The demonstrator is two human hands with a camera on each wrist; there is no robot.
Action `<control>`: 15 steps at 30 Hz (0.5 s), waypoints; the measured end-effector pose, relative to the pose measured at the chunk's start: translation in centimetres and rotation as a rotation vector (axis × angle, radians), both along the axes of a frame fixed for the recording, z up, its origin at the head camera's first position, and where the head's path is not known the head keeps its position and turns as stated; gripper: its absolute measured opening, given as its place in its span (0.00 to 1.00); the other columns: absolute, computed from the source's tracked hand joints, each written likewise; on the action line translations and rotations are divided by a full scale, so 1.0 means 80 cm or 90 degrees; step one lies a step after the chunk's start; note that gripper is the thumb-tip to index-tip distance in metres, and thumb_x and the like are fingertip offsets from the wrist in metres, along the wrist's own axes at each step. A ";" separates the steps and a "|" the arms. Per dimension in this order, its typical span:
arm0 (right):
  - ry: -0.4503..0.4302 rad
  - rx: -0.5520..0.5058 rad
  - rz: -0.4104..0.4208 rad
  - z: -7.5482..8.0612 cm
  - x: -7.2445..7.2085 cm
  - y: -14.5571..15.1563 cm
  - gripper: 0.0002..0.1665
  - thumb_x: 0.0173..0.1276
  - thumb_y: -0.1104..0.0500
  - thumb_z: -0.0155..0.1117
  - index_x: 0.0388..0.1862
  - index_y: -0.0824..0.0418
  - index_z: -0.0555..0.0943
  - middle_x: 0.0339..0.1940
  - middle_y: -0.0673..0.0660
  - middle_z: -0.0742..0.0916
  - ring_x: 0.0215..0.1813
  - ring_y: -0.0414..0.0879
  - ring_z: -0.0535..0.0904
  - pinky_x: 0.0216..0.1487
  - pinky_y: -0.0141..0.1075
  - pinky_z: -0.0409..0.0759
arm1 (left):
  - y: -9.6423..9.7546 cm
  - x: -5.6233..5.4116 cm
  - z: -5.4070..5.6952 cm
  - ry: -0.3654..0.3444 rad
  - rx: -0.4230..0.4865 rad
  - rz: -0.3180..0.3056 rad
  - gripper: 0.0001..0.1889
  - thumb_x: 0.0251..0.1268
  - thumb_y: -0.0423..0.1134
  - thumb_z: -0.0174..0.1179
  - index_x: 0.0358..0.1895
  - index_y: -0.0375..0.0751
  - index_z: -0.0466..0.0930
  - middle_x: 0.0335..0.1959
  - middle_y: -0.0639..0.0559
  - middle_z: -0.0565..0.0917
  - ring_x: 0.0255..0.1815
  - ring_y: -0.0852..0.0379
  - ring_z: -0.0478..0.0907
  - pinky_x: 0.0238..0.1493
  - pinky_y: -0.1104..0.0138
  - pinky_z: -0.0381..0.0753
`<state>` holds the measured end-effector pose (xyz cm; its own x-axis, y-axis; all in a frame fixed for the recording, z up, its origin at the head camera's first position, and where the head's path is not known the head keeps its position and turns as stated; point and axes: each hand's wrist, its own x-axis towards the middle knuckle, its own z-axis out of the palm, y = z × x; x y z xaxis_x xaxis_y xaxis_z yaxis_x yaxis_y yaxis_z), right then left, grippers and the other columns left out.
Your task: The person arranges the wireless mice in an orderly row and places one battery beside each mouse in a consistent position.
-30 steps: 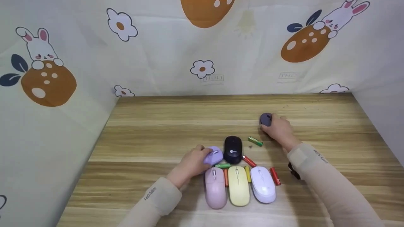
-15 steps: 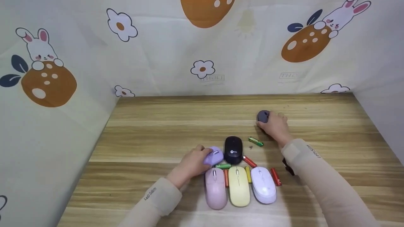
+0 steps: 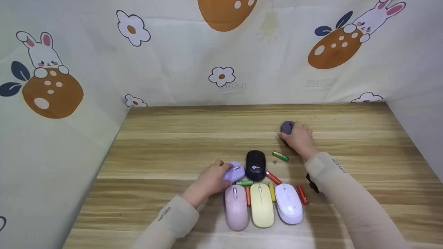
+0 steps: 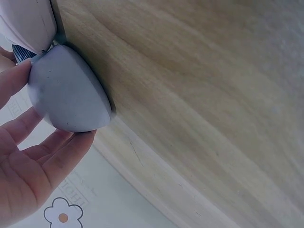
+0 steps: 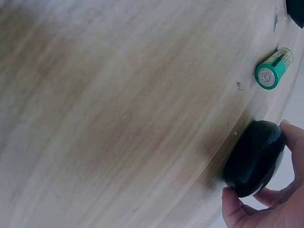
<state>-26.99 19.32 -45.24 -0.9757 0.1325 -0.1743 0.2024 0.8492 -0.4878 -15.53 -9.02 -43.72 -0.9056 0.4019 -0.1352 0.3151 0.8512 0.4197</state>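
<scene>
My left hand (image 3: 211, 178) holds a lilac computer mouse (image 3: 236, 172) by its sides; in the left wrist view thumb and fingers lie round the mouse's rounded back (image 4: 71, 95). Farther back on the right, my right hand (image 3: 299, 138) grips a dark grey mouse (image 3: 287, 127), with thumb and fingertips on opposite sides of it in the right wrist view. A black mouse (image 3: 255, 164) lies just right of the lilac one. A green battery (image 3: 280, 155) rests between the black mouse and my right hand.
Pink (image 3: 237, 209), yellow (image 3: 262, 207) and white mice (image 3: 289, 204) stand in a row at the front. Orange (image 3: 247, 196) and yellow batteries (image 3: 272, 192) sit between them. Red batteries (image 3: 273, 177) and another green battery (image 3: 245, 182) lie around the row. A patterned cloth (image 3: 180, 69) encloses the table.
My right hand has moved a little left and slightly back with the dark grey mouse. The left hand and the lilac mouse stay in place.
</scene>
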 end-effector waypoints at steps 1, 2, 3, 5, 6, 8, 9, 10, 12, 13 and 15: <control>-0.001 -0.003 0.000 0.000 0.000 0.000 0.43 0.62 0.43 0.57 0.62 0.73 0.59 0.55 0.75 0.67 0.57 0.67 0.61 0.56 0.56 0.65 | 0.000 0.000 0.000 0.001 -0.001 0.001 0.26 0.51 0.38 0.65 0.56 0.37 0.73 0.46 0.39 0.75 0.44 0.43 0.76 0.46 0.53 0.76; -0.002 -0.006 0.000 0.000 0.000 0.000 0.43 0.62 0.43 0.57 0.63 0.73 0.59 0.55 0.75 0.67 0.58 0.67 0.61 0.56 0.56 0.65 | 0.000 0.000 -0.001 0.002 -0.001 0.001 0.26 0.51 0.38 0.65 0.56 0.37 0.73 0.46 0.39 0.75 0.44 0.43 0.76 0.46 0.53 0.76; -0.001 -0.007 0.000 -0.001 0.000 0.000 0.43 0.62 0.43 0.57 0.63 0.73 0.59 0.55 0.75 0.67 0.58 0.67 0.61 0.56 0.56 0.65 | 0.000 0.000 0.000 0.005 -0.002 0.001 0.26 0.51 0.39 0.65 0.56 0.37 0.73 0.46 0.39 0.75 0.44 0.43 0.76 0.46 0.53 0.76; -0.001 -0.008 0.000 -0.001 -0.001 0.000 0.43 0.62 0.43 0.57 0.62 0.73 0.59 0.55 0.75 0.67 0.57 0.67 0.62 0.56 0.56 0.66 | 0.000 0.000 -0.001 0.007 0.000 0.000 0.26 0.50 0.39 0.65 0.56 0.37 0.73 0.46 0.39 0.75 0.44 0.43 0.76 0.46 0.53 0.76; -0.001 -0.008 0.001 -0.001 -0.001 0.000 0.43 0.62 0.43 0.57 0.62 0.73 0.59 0.55 0.75 0.67 0.57 0.67 0.62 0.56 0.56 0.65 | 0.000 0.000 -0.001 0.008 0.000 0.000 0.26 0.50 0.38 0.65 0.55 0.37 0.73 0.46 0.38 0.75 0.43 0.43 0.76 0.46 0.54 0.76; -0.002 -0.008 0.002 -0.001 -0.001 0.000 0.43 0.62 0.43 0.57 0.62 0.73 0.59 0.55 0.75 0.67 0.57 0.67 0.62 0.56 0.56 0.65 | 0.000 0.000 -0.001 0.009 0.001 -0.001 0.26 0.50 0.38 0.65 0.55 0.36 0.73 0.46 0.38 0.75 0.43 0.43 0.76 0.46 0.54 0.76; -0.003 -0.008 0.002 -0.001 -0.002 0.000 0.43 0.62 0.43 0.57 0.61 0.73 0.59 0.55 0.75 0.67 0.57 0.67 0.62 0.56 0.56 0.65 | 0.000 0.000 -0.001 0.009 0.001 -0.001 0.26 0.50 0.38 0.65 0.55 0.36 0.73 0.46 0.38 0.75 0.43 0.43 0.76 0.46 0.54 0.76; -0.003 -0.009 0.003 -0.001 -0.002 0.000 0.42 0.62 0.43 0.57 0.61 0.73 0.59 0.55 0.75 0.67 0.57 0.67 0.62 0.56 0.56 0.65 | 0.000 0.000 -0.002 0.008 0.001 -0.001 0.26 0.50 0.38 0.65 0.56 0.36 0.73 0.46 0.38 0.75 0.43 0.43 0.76 0.46 0.54 0.76; -0.001 -0.008 0.003 -0.002 -0.002 0.000 0.43 0.62 0.43 0.57 0.61 0.74 0.59 0.55 0.75 0.67 0.56 0.67 0.62 0.56 0.56 0.65 | 0.000 0.000 -0.001 0.007 -0.001 0.000 0.26 0.51 0.39 0.65 0.56 0.36 0.73 0.46 0.38 0.75 0.43 0.43 0.76 0.47 0.54 0.76; 0.003 -0.009 0.004 -0.002 -0.002 0.001 0.43 0.61 0.43 0.58 0.61 0.74 0.59 0.55 0.75 0.67 0.56 0.68 0.62 0.56 0.56 0.65 | 0.000 0.000 -0.001 0.006 -0.002 0.000 0.26 0.51 0.39 0.65 0.56 0.37 0.73 0.46 0.38 0.75 0.44 0.43 0.76 0.47 0.54 0.76; 0.011 -0.007 0.008 -0.003 -0.001 0.001 0.45 0.61 0.42 0.58 0.62 0.74 0.59 0.55 0.76 0.67 0.56 0.68 0.62 0.56 0.56 0.65 | 0.000 0.000 -0.001 0.005 -0.003 0.001 0.26 0.51 0.39 0.65 0.56 0.37 0.73 0.46 0.38 0.75 0.44 0.43 0.76 0.47 0.54 0.76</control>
<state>-27.09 19.44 -45.49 -0.9801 0.1187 -0.1591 0.1837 0.8463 -0.5000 -15.53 -9.01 -43.81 -0.9070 0.4004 -0.1304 0.3175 0.8537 0.4128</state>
